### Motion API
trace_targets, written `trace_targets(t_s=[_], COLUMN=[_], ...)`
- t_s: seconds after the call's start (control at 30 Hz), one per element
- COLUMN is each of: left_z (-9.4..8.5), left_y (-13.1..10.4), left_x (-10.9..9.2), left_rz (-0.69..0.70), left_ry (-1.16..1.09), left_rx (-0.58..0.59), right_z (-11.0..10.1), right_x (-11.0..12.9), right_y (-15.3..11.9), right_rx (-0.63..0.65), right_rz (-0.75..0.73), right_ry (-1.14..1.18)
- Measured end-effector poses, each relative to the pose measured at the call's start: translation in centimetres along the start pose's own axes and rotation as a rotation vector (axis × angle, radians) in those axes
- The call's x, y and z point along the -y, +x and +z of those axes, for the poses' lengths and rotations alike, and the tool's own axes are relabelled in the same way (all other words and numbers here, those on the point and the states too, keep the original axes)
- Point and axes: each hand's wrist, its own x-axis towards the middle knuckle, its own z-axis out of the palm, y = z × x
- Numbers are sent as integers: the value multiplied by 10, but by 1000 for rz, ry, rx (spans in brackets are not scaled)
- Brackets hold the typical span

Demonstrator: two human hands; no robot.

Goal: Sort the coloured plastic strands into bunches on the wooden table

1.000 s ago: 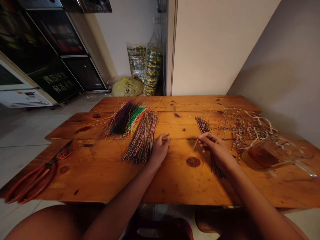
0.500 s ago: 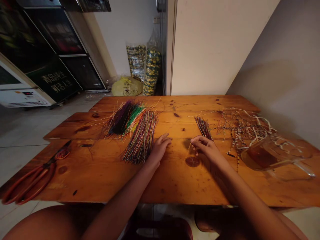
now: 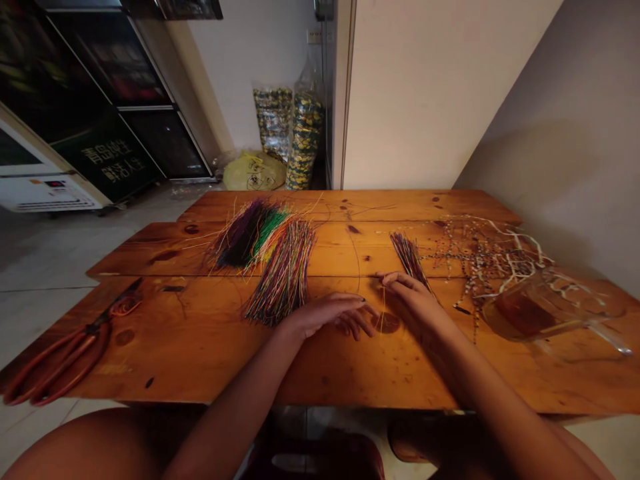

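My right hand (image 3: 409, 292) pinches a thin yellow wire (image 3: 383, 312) that hangs down from its fingertips above the table. To its left, my left hand (image 3: 334, 315) is held palm down with the fingers apart, close to the wire's lower end. Just beyond my left fingers runs a thin dark wire (image 3: 357, 257); I cannot tell whether it touches them. A large bundle of multicoloured wires (image 3: 283, 277) lies by my left wrist, with a purple, green and orange heap of wires (image 3: 253, 235) behind it. A smaller wire bundle (image 3: 407, 253) lies beyond my right hand.
Red-handled scissors (image 3: 75, 350) lie at the left of the wooden table (image 3: 320, 380), with a small coil of wire by the blades. On the right, a clear jug (image 3: 525, 310) of brown liquid stands beside tangled beaded strands (image 3: 480, 257). Bags (image 3: 255, 171) sit on the floor behind.
My left hand has moved right and nearer to me, towards my right hand, its fingers spreading. The yellow wire hangs longer below my right fingers. A dark wire now shows between the hands.
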Motion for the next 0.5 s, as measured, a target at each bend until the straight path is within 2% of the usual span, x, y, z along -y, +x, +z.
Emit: trace_targets(t_s=[0.07, 0.2, 0.3, 0.4, 0.5], left_z=[0, 3, 3, -2, -7], left_y=[4, 13, 16, 18, 22], left_x=[2, 5, 7, 9, 14], left_rz=[54, 308, 415, 453, 476], left_ry=[-13, -10, 13, -12, -24], left_rx=[-90, -462, -656, -801, -885], right_z=[4, 22, 36, 43, 42], right_x=[-6, -17, -18, -15, -12], right_y=[3, 12, 12, 5, -2], right_rx=[74, 128, 142, 205, 263], right_rz=[-22, -161, -256, -249, -204], right_ry=[-39, -322, -505, -509, -372])
